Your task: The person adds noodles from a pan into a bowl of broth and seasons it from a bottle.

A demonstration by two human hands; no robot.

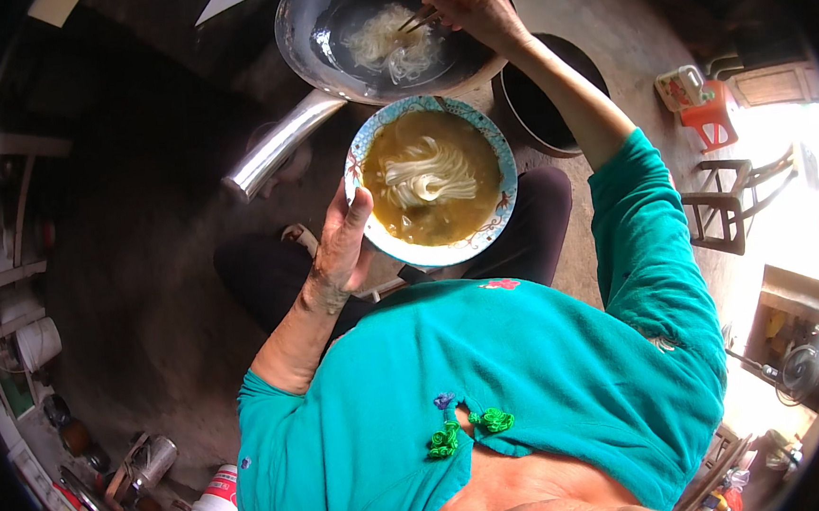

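My left hand (341, 242) grips the rim and side of a patterned blue-and-white bowl (389, 246), holding it above my lap. Brown broth (454, 128) fills the bowl, with a folded bundle of pale noodles (429, 176) in the middle. Farther out, my right hand (474, 9) holds a pair of chopsticks (421, 18) over a wok (310, 56). The chopstick tips reach a loose heap of noodles (391, 39) lying in the wok. Whether they pinch any strands is hard to tell.
The wok's metal handle (284, 147) points toward me on the left. A dark round vessel (548, 96) stands under my right forearm. To the right are an orange plastic stool (713, 117), a jug (680, 88) and a wooden chair (724, 216). Lower left sits a red-and-white bucket (220, 504).
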